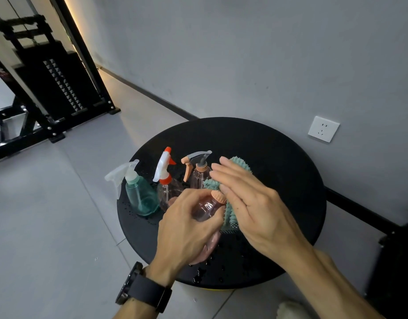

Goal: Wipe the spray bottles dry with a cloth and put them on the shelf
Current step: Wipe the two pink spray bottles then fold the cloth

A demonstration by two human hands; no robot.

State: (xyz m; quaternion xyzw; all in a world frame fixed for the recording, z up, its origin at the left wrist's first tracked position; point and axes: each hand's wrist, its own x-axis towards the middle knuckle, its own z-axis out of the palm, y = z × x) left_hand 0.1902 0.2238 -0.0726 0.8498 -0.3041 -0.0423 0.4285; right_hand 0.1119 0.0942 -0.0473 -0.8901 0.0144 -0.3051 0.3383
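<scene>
In the head view, a clear pink plastic spray bottle with an orange collar (206, 209) is held above the round black counter (278, 157), clamped in the grip of the left hand (186, 226), whose fingers are curled round its body. Its long axis runs from lower left, near the left wrist, up and to the right, and the orange neck end is pointed toward the right hand (249, 203). No trigger head can be made out on that neck. A nubby mint-green cloth (230, 215) is pressed against the neck end under the flat, straight fingers of the right hand, so the cloth lies just right of the left grip, touching the bottle. The right hand is judged nearer to the part yet to be wiped. Behind stand a teal bottle (140, 199), a clear bottle with a white and red trigger (166, 180) and a pink bottle with a grey trigger (198, 173), among water drops. No shelf can be identified with certainty.
</scene>
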